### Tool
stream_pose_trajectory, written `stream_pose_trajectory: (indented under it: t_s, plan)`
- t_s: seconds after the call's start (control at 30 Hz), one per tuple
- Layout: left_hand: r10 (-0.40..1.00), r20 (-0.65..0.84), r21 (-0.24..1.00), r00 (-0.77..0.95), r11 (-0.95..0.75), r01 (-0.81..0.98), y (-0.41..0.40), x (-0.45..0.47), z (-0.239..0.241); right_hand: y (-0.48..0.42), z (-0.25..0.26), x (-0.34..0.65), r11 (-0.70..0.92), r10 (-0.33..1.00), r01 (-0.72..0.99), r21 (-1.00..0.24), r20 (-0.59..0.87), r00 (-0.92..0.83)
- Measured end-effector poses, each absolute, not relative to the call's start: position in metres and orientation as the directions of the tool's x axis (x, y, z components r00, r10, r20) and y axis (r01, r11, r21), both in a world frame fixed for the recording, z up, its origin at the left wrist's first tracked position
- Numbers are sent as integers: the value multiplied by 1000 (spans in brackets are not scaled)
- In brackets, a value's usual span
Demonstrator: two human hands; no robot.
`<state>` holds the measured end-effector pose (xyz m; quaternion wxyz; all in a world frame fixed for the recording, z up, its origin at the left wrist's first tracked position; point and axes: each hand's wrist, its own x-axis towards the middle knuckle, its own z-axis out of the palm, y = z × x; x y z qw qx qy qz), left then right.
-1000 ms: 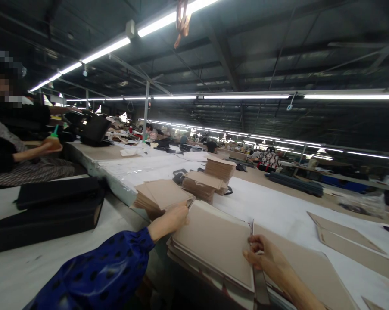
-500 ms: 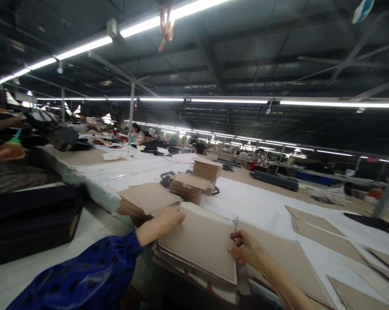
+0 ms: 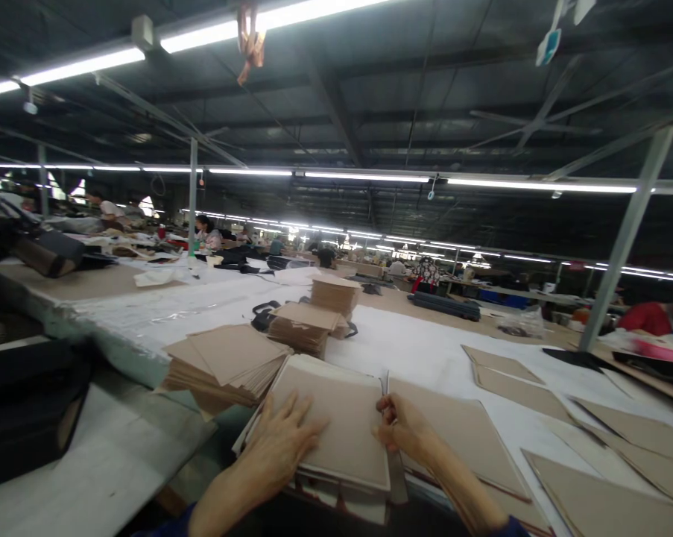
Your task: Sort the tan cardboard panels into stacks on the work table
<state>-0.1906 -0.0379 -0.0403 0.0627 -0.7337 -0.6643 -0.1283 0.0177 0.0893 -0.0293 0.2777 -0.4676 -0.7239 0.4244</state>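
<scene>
Cardboard stack (image 3: 336, 425), left hand (image 3: 280, 444) flat, right hand (image 3: 400, 425) gripping half-hidden blade (image 3: 385, 384)

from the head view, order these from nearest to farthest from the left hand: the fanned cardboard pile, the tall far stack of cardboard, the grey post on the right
1. fanned cardboard pile, just left of and beyond the left hand
2. tall far stack of cardboard, farther up the table
3. grey post, far off to the right
</scene>
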Motion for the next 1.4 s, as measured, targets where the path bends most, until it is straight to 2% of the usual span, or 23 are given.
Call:
stream_pose_trajectory:
  t_s: [0.1,0.2,0.27,0.3,0.37,0.43,0.5,0.67,0.87,0.97,1.17,1.3,1.4]
  plan:
    - [939,323,95,121,-159,983,-40,-180,-44,90,-30,18,287,902,512,-809,49,-429]
    - [931,330,103,159,-203,974,-41,-171,-47,86,-22,20,383,905,644,-663,128,-406]
    - [933,319,111,168,-213,971,-42,-169,-48,84,-13,23,373,924,731,-571,160,-346]
    - [933,314,117,173,-218,969,-43,-169,-47,83,-9,25,354,933,746,-564,157,-324]
    - [937,295,133,186,-233,963,-45,-169,-43,87,-2,28,346,927,683,-643,119,-357]
    - [943,270,142,192,-237,961,-47,-170,-40,97,-1,28,367,884,551,-749,96,-458]
    - [948,256,137,189,-229,964,-47,-170,-38,113,-4,24,360,874,486,-797,105,-475]
    - [949,257,110,184,-218,970,-40,-172,-44,147,-14,6,276,950,582,-764,127,-284]
    - [949,241,99,205,-234,967,-38,-175,-51,140,-7,2,333,943,591,-735,254,-215]
    - [952,240,123,187,-221,968,-41,-173,-46,123,-11,11,273,957,544,-794,164,-240]
    - [956,245,181,160,-207,961,-47,-168,-38,83,-36,37,69,951,231,-970,-6,-309]
    - [952,269,197,147,-204,959,-48,-169,-43,70,-45,44,-76,931,58,-995,-91,-352]
    - [946,286,184,151,-209,960,-45,-172,-49,70,-43,41,-111,919,15,-994,-109,-380]
